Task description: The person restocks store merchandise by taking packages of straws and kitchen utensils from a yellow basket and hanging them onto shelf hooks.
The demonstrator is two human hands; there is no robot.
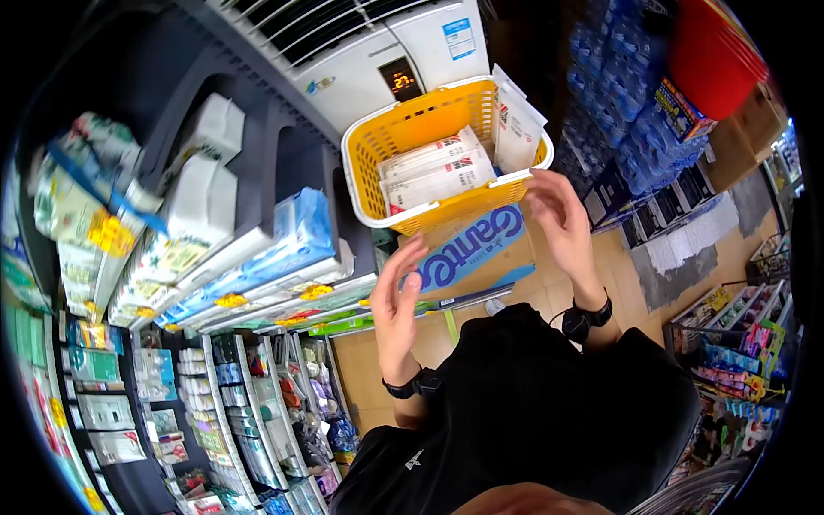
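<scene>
A yellow plastic basket (pixel 369 163) with a white rim sits atop a cardboard box (pixel 463 257) with blue printing. Inside it lie several white flat packets (pixel 438 176), and one more white packet (pixel 517 133) leans upright at the right end. My left hand (pixel 397 313) is raised in front of the basket's lower left side, thumb and fingers apart, holding nothing. Close to the basket's front right corner is my right hand (pixel 560 219), fingers bent but apart with nothing in them. Whether its fingertips touch the rim I cannot tell.
A white appliance (pixel 369 77) with a lit display stands behind the basket. Shelves with tissue packs (pixel 292 232) run along the left. At the right are bottled-water packs (pixel 618 94), a red bucket (pixel 712 51) and a low rack of goods (pixel 738 343).
</scene>
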